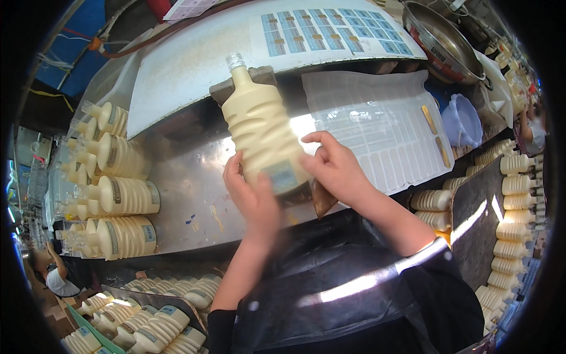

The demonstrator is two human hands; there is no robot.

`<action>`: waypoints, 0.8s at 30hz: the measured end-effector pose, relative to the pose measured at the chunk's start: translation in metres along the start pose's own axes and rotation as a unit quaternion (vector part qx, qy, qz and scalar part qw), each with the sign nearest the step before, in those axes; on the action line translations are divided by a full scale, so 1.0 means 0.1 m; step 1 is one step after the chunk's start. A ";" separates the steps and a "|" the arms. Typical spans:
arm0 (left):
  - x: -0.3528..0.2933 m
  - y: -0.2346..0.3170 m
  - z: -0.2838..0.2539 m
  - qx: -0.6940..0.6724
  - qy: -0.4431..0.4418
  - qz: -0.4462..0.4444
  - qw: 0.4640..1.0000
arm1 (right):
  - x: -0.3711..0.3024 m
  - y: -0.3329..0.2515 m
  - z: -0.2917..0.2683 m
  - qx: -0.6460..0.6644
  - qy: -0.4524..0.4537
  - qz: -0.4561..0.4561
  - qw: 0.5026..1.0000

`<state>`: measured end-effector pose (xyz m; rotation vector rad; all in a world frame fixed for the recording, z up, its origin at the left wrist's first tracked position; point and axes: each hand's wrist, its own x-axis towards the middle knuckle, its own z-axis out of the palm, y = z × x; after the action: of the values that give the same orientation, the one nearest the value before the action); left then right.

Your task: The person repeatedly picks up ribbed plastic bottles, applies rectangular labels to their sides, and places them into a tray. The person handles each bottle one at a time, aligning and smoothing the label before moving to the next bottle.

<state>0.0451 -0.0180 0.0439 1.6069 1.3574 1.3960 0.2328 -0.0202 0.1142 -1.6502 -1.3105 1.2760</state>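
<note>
A cream-coloured bottle (257,127) with a wavy body and clear cap lies tilted before me, its neck in the notch of a grey block (262,75). A blue label (279,175) sits near its base. My left hand (252,197) is closed around the bottle's lower left side; its thumb, blurred, is by the label. On the other side my right hand (336,168) touches the bottle's lower right edge with its thumb. That hand's index finger is stretched out, apart from the thumb, and the remaining fingers are partly hidden.
Blue labels (312,29) lie in rows on a white board (194,71). A translucent sheet (377,124) covers the metal table's right side, near a lilac bucket (461,121) and a metal basin (442,41). Similar bottles (127,194) stack at left, with more in crates (194,312) below and at right.
</note>
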 end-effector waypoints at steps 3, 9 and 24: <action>0.02 0.06 0.02 -0.001 0.008 -0.025 1.000 | 0.04 -0.11 0.07 -0.102 -0.011 0.031 0.994; 0.04 0.09 0.05 -0.032 0.017 -0.027 0.999 | 0.05 -0.15 0.08 -0.113 -0.024 0.041 0.992; 0.08 -0.01 -0.09 -0.138 0.015 -0.116 0.983 | 0.05 -0.11 -0.08 0.138 -0.010 -0.098 0.985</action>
<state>0.0359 -0.0121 0.0479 1.2119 1.2595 1.3993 0.2371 -0.0116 0.1248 -1.2862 -1.2129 1.2926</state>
